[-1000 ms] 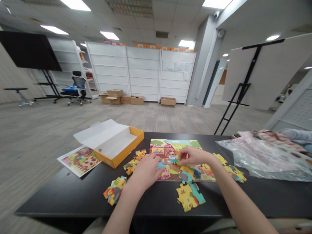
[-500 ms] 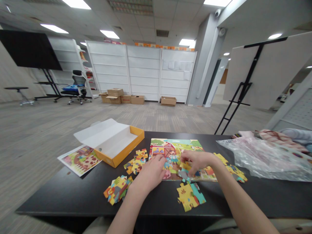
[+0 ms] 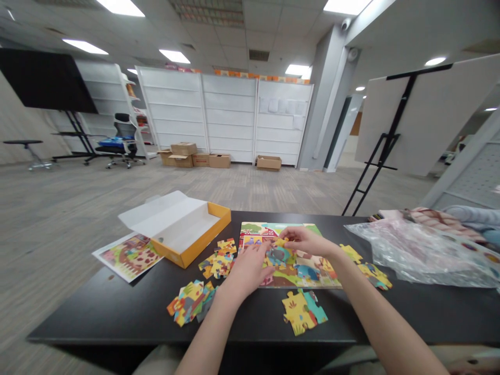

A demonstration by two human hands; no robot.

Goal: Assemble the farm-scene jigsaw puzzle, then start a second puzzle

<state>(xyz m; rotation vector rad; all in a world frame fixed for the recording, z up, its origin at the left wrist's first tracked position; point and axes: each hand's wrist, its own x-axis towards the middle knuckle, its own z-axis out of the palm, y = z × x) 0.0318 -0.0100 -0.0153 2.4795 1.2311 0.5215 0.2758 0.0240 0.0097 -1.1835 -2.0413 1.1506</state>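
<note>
A farm-picture puzzle board (image 3: 326,281) lies on the black table in front of me. My right hand (image 3: 307,240) reaches over its upper middle, fingertips pinching the yellow top edge of a jigsaw piece (image 3: 279,255) with a grey animal on teal. The piece lies over the board; whether it is flat cannot be made out. My left hand (image 3: 252,265) rests on the board's left part, fingers stretched out beside that piece, covering some of the picture. Below the board sit a few yellow and teal pieces (image 3: 300,312).
Loose pieces lie in piles at the left (image 3: 189,302), by the board's left edge (image 3: 221,258) and at its right (image 3: 373,273). An orange open box (image 3: 207,237) stands on a picture sheet (image 3: 128,255). Crumpled clear plastic (image 3: 422,255) covers the table's right side.
My right hand has moved up and left across the board with the grey-and-teal piece, from the lower edge to the upper middle. My left hand has shifted only slightly.
</note>
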